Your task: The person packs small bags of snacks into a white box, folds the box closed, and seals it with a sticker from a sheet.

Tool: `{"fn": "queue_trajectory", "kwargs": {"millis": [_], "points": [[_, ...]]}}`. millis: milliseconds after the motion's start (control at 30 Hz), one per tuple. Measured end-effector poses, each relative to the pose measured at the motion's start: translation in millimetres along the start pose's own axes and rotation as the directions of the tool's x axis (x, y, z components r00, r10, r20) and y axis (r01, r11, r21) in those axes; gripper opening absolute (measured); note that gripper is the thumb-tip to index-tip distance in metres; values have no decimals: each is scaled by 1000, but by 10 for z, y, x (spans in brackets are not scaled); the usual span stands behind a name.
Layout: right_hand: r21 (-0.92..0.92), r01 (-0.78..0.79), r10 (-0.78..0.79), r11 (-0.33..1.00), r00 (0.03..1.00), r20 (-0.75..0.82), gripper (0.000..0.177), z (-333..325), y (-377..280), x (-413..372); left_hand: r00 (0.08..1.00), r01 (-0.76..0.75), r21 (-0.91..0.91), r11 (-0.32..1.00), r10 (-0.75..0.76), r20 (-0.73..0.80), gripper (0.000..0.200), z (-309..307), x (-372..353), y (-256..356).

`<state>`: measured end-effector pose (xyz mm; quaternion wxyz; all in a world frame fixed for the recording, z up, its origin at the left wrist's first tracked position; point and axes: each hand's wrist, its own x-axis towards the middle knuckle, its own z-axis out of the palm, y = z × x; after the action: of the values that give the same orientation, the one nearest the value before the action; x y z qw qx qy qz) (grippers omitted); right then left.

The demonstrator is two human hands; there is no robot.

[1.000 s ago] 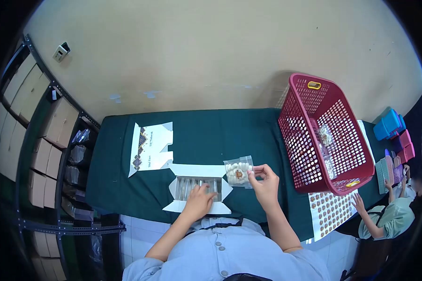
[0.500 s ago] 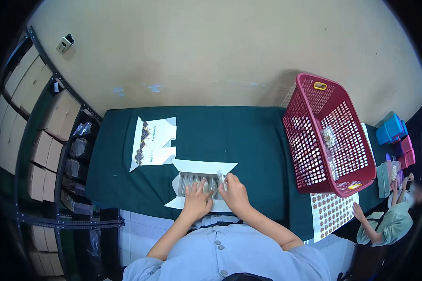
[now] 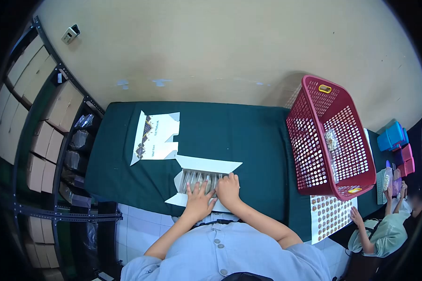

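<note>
A white cardboard box lies with its flaps spread at the near edge of the green-covered table. Slim clear plastic containers stand packed in a row inside it; their contents are too small to make out. My left hand rests on the row, fingers stretched and apart, gripping nothing. At the box's right end, my right hand is closed, its fingers bent down over the last part of the row. Whatever is under those fingers is hidden.
A printed white carton piece lies at the back left. On the right stand a tall red basket and a sticker sheet. A co-worker is beyond, near blue and pink bins. Shelves with boxes line the left.
The clear container that my right hand held tilted above the box has gone down at the right end, beneath my fingers. My left hand stays on the row. The view shifted slightly.
</note>
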<state>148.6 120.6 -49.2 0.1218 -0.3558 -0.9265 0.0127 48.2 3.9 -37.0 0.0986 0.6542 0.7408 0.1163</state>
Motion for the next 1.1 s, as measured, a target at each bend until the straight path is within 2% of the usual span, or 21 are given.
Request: {"fn": "queue_trajectory", "kwargs": {"millis": [100,167,233,300,367,433,500,567,633,767,900,1000,1067,1100], "points": [[-16,7,-7,1000,999,46,14,31,-23,57,1000,0,-8,1000,0,6,44,22,-28,6],[-123,56,-41,991,992,121,15,71,-65,95,1000,-2,-21,1000,2,17,46,80,-31,-2],[-109,100,-87,989,990,112,16,121,-92,103,1000,18,40,999,-19,3,49,113,-30,-25],[-93,143,-134,985,986,101,18,150,-94,104,999,33,-4,999,-33,-8,51,102,-49,-43],[37,135,-138,990,987,81,20,157,-47,85,999,49,-50,998,-50,-19,52,61,-65,-47],[55,156,-161,986,984,83,24,60,3,78,997,76,-70,995,-74,36,53,-19,-66,-29],[171,75,-78,983,997,12,26,-52,35,100,997,76,-80,994,-74,30,52,-42,-69,-21],[190,59,-62,980,998,12,26,-194,83,135,997,80,-91,993,-78,22,51,-64,-68,-3],[313,-3,7,950,1000,-10,25,-312,127,161,995,93,-97,991,-90,35,48,-99,-60,18],[350,19,17,937,995,-101,18,-433,207,175,996,94,-129,987,-94,5,45,-142,-68,66],[378,37,4,925,994,-107,8,-433,241,111,996,84,-122,989,-84,3,42,-104,-68,123],[412,91,-91,907,996,-20,15,-424,350,10,997,76,-124,989,-77,1,40,-72,-69,113],[300,210,-265,931,952,154,27,-428,442,-41,997,73,-137,988,-73,1,38,-53,-70,97],[299,210,-265,931,952,155,27,-440,460,-50,996,94,-159,983,-94,11,36,-44,-69,73]]}}
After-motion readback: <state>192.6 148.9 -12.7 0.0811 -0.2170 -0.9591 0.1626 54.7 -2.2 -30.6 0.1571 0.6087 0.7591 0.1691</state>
